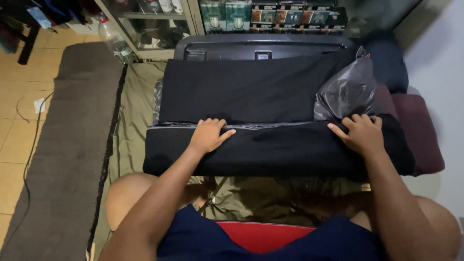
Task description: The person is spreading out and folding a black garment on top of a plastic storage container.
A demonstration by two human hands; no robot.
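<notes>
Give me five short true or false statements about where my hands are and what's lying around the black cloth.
1. The left hand lies flat on the folded black cloth. True.
2. The right hand holds a red cup. False: it rests on the cloth's right end, beside a dark plastic bag.
3. The plastic bag sits at the cloth's left end. False: it is at the right.
4. A grey mat lies on the floor to the left. True.
5. Both hands are lifted off the cloth. False: both rest on it.

Olive-green ground sheet [137, 108] spread on the floor, bearing the black folded fabric [270, 121]; grey mat [72, 135] at left.
</notes>
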